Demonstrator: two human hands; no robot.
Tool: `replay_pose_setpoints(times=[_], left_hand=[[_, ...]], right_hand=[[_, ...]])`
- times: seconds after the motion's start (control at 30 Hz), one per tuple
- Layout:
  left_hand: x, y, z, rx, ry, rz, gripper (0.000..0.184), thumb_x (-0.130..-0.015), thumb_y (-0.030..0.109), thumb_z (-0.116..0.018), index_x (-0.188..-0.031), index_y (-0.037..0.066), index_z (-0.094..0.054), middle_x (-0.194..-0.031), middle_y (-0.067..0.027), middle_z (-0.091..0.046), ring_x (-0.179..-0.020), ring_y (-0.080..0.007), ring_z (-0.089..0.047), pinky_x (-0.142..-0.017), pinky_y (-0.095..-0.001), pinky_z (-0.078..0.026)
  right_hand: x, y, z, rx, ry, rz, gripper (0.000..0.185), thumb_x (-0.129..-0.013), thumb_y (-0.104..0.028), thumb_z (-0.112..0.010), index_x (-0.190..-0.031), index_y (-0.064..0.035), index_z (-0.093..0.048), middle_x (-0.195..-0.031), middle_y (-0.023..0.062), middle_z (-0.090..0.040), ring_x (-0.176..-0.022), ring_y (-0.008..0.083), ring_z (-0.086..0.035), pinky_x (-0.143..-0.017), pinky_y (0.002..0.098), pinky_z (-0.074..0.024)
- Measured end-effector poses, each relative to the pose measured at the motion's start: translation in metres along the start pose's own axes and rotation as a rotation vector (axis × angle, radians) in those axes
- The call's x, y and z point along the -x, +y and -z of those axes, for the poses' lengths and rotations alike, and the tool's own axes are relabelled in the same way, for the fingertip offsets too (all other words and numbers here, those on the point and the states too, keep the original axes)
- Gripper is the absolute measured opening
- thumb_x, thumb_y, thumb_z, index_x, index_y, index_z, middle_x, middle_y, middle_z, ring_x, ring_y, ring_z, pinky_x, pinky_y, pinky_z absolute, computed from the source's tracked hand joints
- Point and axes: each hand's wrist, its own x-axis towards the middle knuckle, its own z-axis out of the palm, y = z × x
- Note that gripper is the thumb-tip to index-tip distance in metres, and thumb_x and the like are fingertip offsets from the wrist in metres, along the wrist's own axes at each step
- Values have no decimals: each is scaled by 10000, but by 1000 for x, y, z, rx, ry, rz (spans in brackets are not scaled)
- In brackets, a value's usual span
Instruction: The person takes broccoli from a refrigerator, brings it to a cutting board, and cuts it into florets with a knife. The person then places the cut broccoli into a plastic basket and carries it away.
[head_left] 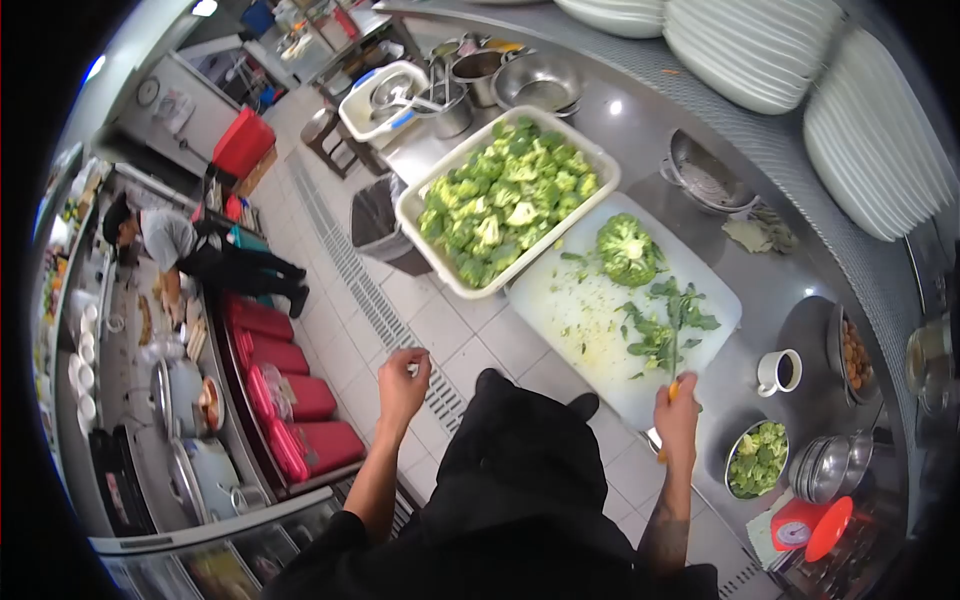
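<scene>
My right hand (677, 400) is closed round the orange handle of a knife (674, 350). Its blade reaches over the white cutting board (600, 385), among loose broccoli leaves (655, 338). A broccoli head (628, 250) lies farther up the board, with green crumbs scattered beside it. Off the board to the left, my left hand (404, 380) hangs above the floor with its fingers curled together. Whether anything small sits in those fingers is hidden. Cut broccoli florets (515, 190) fill a large cream tub (608, 165) at the board's upper left edge.
On the steel counter are a colander (705, 175), a cloth (760, 232), a cup of dark liquid (779, 372), a bowl of green pieces (757, 460) and a red scale (795, 528). Plates (875, 140) stand on the shelf. A bin (380, 215) stands below; another person (170, 240) works at left.
</scene>
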Motion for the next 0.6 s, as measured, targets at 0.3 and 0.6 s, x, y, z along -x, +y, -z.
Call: replay_pose_setpoints(times=[0.3,0.6], left_hand=[[14,-45,53,93,40,79,174,-849,116,-687,-969,-4,-724,-914,-164,-718,-799,-274,-703,-708,-368,-544],[46,-190,69,129,-138,252,190,-853,139,-674,-984,12,-726,-964,-170,-715,-834,-297,-704,-764,-391,-552]], right_hand=[[-42,14,-45,366,222,243,308,-816,-34,-631,-1078,-23,-470,-999,258,-586,-943,479,-559,-842,568,-439],[103,-84,-175,88,-160,330,101,-849,-4,-597,-920,-26,-529,-793,145,-599,-740,307,-649,-688,400,-514]])
